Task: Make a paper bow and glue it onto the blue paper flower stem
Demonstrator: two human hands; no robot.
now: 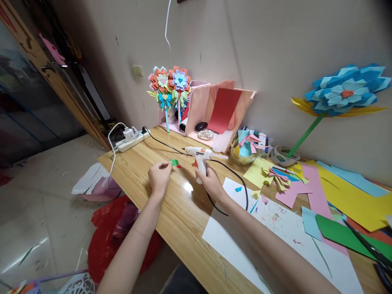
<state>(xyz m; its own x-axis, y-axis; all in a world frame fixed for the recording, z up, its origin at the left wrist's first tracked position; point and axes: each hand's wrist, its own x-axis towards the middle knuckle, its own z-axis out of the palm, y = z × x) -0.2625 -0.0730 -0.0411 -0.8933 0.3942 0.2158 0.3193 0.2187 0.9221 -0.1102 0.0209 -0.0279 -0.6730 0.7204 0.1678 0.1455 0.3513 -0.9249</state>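
Observation:
My right hand (208, 181) is wrapped round the handle of a white hot glue gun (200, 157), whose nozzle points left. Its black cord runs over the table to the power strip. With fingers pinched, my left hand (159, 176) holds a small green folded paper piece (174, 163) just above the wooden table. A small red bit shows at the green paper's lower edge; whether it is joined to it I cannot tell. Behind the gun's handle lies an orange-red paper bit (194, 163), partly hidden.
A power strip (134, 141) lies at the table's left edge. Paper flowers (180, 79) stand by a pink cardboard organizer (199, 108). To the right are a blue paper flower (346, 93), coloured paper (355, 196), a white sheet (269, 232) with scraps, and black scissors (372, 249).

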